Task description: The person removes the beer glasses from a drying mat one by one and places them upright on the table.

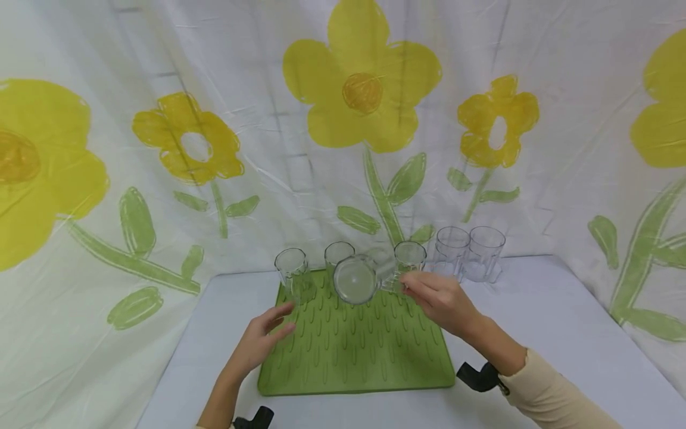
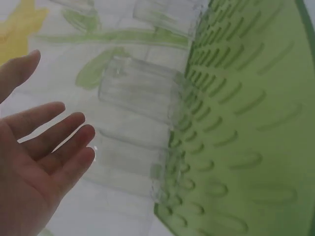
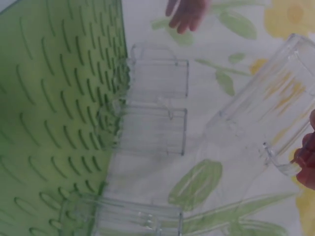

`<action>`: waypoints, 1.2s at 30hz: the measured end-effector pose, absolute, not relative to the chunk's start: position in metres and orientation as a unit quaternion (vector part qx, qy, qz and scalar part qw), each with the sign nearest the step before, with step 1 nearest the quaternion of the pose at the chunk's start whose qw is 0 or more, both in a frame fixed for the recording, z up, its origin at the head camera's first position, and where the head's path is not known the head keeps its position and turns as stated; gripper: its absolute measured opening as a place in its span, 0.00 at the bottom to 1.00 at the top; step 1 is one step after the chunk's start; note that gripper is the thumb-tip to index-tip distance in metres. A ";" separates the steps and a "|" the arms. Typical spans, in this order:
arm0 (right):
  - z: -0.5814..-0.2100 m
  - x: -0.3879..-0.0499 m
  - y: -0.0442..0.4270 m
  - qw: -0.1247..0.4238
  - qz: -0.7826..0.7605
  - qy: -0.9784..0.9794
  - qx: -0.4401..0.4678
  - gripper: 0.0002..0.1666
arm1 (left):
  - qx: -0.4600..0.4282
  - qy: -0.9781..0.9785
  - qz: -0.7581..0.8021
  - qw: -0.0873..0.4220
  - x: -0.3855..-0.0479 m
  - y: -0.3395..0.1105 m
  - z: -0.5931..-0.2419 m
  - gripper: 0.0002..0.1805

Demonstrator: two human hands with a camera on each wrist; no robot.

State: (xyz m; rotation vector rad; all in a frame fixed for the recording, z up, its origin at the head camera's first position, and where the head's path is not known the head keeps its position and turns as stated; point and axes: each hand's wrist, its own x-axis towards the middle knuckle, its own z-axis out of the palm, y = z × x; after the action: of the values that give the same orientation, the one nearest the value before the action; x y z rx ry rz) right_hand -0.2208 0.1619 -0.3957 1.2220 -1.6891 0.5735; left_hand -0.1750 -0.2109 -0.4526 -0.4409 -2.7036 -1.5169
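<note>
My right hand point(image 1: 442, 298) pinches the handle of a clear glass mug point(image 1: 356, 280), holding it tilted above the green ridged mat point(image 1: 359, 363), its round base towards the head camera. In the right wrist view, fingers point(image 3: 307, 160) grip that handle at the right edge, and the raised mug point(image 3: 275, 98) slants across. My left hand point(image 1: 259, 336) hovers over the mat's left side with nothing in it; its fingers are spread in the left wrist view. Along the mat's back stand a left glass mug point(image 1: 292, 271), a middle one point(image 1: 337, 253) partly hidden by the held mug, and a right one point(image 1: 409, 256).
Two more clear mugs point(image 1: 451, 250) point(image 1: 486, 253) stand close together behind the mat's right corner, on the white table point(image 1: 514, 322). A white curtain with yellow flowers point(image 1: 257, 179) hangs right behind the table.
</note>
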 end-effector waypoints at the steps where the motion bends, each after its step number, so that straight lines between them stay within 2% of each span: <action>1: -0.395 -0.220 0.162 0.473 0.234 -0.686 0.501 0.17 | -0.143 -0.860 -0.490 0.003 -0.177 -0.209 -0.450 0.27; 17: -0.392 -0.220 0.159 0.512 0.202 -0.646 0.529 0.13 | -0.139 -0.799 -0.580 -0.079 -0.205 -0.168 -0.395 0.29; 36: -0.395 -0.222 0.153 0.534 0.136 -0.619 0.559 0.16 | -0.095 -0.742 -0.637 -0.185 -0.229 -0.133 -0.365 0.35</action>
State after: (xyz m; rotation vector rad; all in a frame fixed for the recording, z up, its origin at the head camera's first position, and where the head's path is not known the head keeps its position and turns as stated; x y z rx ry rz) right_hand -0.2223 0.1534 -0.3949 1.3333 -1.4763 0.3253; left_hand -0.2290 -0.1329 -0.3651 -0.3403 -2.6540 -2.2774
